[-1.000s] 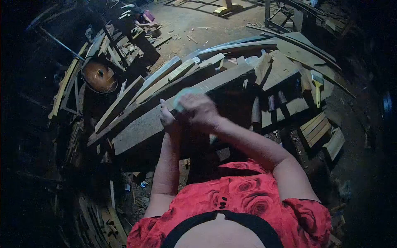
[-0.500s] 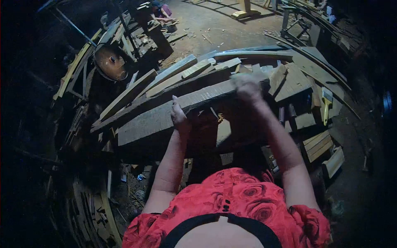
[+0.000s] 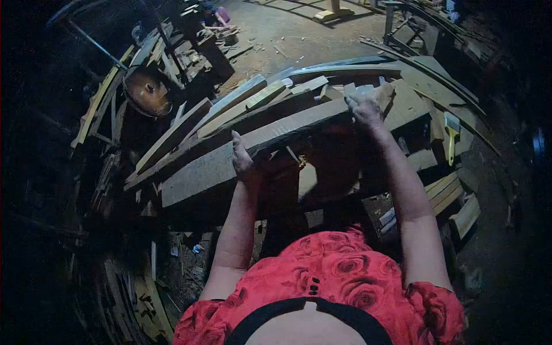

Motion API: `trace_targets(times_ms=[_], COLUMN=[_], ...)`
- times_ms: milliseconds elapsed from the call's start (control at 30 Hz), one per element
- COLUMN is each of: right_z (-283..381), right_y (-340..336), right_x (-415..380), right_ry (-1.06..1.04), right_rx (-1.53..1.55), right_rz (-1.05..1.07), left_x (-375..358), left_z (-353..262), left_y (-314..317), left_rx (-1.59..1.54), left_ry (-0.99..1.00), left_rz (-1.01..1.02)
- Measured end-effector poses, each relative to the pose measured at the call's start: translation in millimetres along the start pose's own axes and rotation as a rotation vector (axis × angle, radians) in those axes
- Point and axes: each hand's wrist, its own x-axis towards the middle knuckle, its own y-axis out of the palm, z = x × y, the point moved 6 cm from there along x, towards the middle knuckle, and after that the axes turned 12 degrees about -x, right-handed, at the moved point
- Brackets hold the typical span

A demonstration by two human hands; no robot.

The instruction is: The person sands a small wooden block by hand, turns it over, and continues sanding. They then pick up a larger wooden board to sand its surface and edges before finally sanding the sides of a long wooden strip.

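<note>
A long, thick wooden board (image 3: 201,175) lies slanted across the bench in front of me, its right end higher in view. My left hand (image 3: 243,160) grips the board's near edge, thumb up against the top face, other fingers mostly hidden. Near the board's right end is my right hand (image 3: 365,112), its fingers bent down at the surface. What lies under those fingers is too small and dim to make out.
Wooden strips (image 3: 241,95) lie beyond the board. At the right are a yellow-handled brush (image 3: 452,135) and short wood pieces (image 3: 443,192). A rusty round metal disc (image 3: 148,92) stands at the left. A person (image 3: 217,17) crouches at the far left.
The blur at my right hand is gone, and the hand sits slightly further right. The pale smear at its fingers no longer shows. My left hand stays on the board; the whole view has shifted slightly.
</note>
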Motion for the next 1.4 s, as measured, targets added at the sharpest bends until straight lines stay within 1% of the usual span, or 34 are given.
trace_targets(times_ms=[33, 100, 167, 200, 233, 300, 333, 400, 433, 467, 500, 533, 567, 600, 633, 700, 733, 833, 867, 900, 933, 967, 1000, 1033, 1067, 1133, 1167, 1200, 1233, 1267, 1300, 1333, 1367, 1400], right_z=[-5.6, 4.8, 48.8, 100.5, 153.4, 202.8, 198.9, 192.4, 169.9, 135.7, 89.2, 57.0, 20.3, 0.8, -5.9, -24.4, -40.9, -33.3, -20.4, -17.7, -16.6, -13.9, -11.7, -7.9, -4.8, 7.6, 7.4, 15.2, 30.7, 46.3, 47.1, 51.4, 54.7, 53.0], right_y=[11.3, 27.8, 48.9, 35.5, 20.2, 1.6, -0.8, 1.6, 2.6, -5.8, 13.3, -4.9, -0.9, -12.0, -25.1, -31.5, -14.1, -24.3, -39.9, -40.9, -35.8, -32.1, -35.5, -33.2, -29.0, -15.5, -0.7, 6.8, -12.6, -32.2, -30.8, -30.2, -32.1, -34.5], right_x=[0.1, 0.6, -16.8, -37.4, -59.3, -96.6, -97.0, -92.1, -75.9, -64.0, -41.9, -31.2, -19.5, -16.3, -20.1, -17.4, -10.1, -29.0, -46.8, -60.2, -70.0, -79.0, -88.7, -98.8, -108.6, -115.9, -119.7, -121.7, -127.9, -136.2, -136.1, -134.5, -132.2, -131.5], right_ry=[0.012, -0.149, -0.277, -0.346, -0.419, -0.546, -0.535, -0.652, -0.551, -0.425, -0.358, -0.326, -0.308, -0.185, -0.162, 0.108, 0.156, 0.219, 0.246, 0.257, 0.292, 0.319, 0.322, 0.378, 0.434, 0.144, 0.150, -0.020, 0.063, 0.194, 0.190, 0.174, 0.152, 0.145], right_rx=[-0.002, -0.255, 0.081, 0.009, -0.058, 0.135, 0.136, 0.199, 0.110, 0.167, 0.117, 0.161, 0.014, -0.073, -0.088, 0.269, 0.555, 0.710, 0.798, 0.797, 1.068, 1.338, 1.337, 1.231, 1.125, 1.070, 1.070, 0.894, 1.149, 1.385, 1.386, 1.669, 1.951, 1.948], right_rz=[-0.006, -0.060, -0.345, -0.247, -0.150, -0.401, -0.401, -0.225, -0.005, -0.067, -0.165, -0.157, -0.407, -0.314, -0.325, -0.117, -0.218, -0.277, -0.223, -0.235, -0.186, -0.133, -0.148, -0.050, 0.046, 0.061, 0.052, -0.034, 0.138, 0.294, 0.295, 0.310, 0.324, 0.324], left_x=[1.1, 2.6, 3.1, -1.1, -8.5, -15.4, -13.5, -10.0, -6.9, -1.8, 3.4, 11.3, 17.6, 20.6, 17.9, 2.9, 6.0, 15.7, 6.1, 1.5, -3.8, -4.8, -6.2, -9.3, -19.4, -30.0, -40.4, -49.9, -60.7, -55.6, -51.6, -47.3, -47.1, -49.4], left_z=[0.4, 0.7, 6.0, 6.3, -7.8, -19.7, -18.3, -13.5, -8.6, -3.0, 2.7, 11.2, 18.8, 23.4, 6.4, -2.6, -0.9, 5.3, -1.7, -1.4, -1.0, -4.6, -5.9, -8.8, -10.7, -5.8, -18.0, -19.3, -20.9, -18.3, -8.1, -7.4, -18.8, -20.6], left_y=[2.9, 6.4, 3.0, 3.0, 3.0, 12.8, 9.5, 2.5, 2.3, 3.4, 4.5, -2.9, -8.2, -10.1, -6.2, 10.7, 1.7, -25.1, -12.0, -5.8, -0.2, 0.3, 2.7, 8.2, 22.7, 38.8, 47.7, 56.5, 65.5, 69.2, 70.6, 71.2, 76.3, 83.1], left_rx=[-0.071, -0.140, -0.231, -0.227, 0.304, 0.840, 0.689, 0.381, 0.222, 0.136, 0.051, -0.127, -0.302, -0.307, 0.212, 0.716, 0.515, 0.485, 0.823, 0.995, 1.156, 0.878, 0.741, 0.603, 0.222, -0.152, 0.397, 0.685, 0.952, 0.394, -0.156, -0.155, 0.277, 0.499], left_ry=[0.026, 0.047, -0.026, -0.036, 0.205, 0.443, 0.361, 0.195, 0.109, 0.057, 0.003, -0.042, -0.089, -0.104, 0.282, 0.686, 0.531, 0.417, 0.575, 0.652, 0.744, 0.672, 0.631, 0.593, 0.286, -0.033, 0.375, 0.565, 0.783, 0.368, -0.043, -0.036, 0.364, 0.558], left_rz=[0.051, 0.112, 0.084, 0.094, 0.082, 0.086, 0.083, 0.065, 0.062, 0.077, 0.087, 0.079, 0.069, 0.093, 0.232, 0.384, 0.286, 0.276, 0.376, 0.434, 0.487, 0.497, 0.506, 0.513, 0.541, 0.559, 0.659, 0.705, 0.715, 0.695, 0.620, 0.620, 0.682, 0.712])
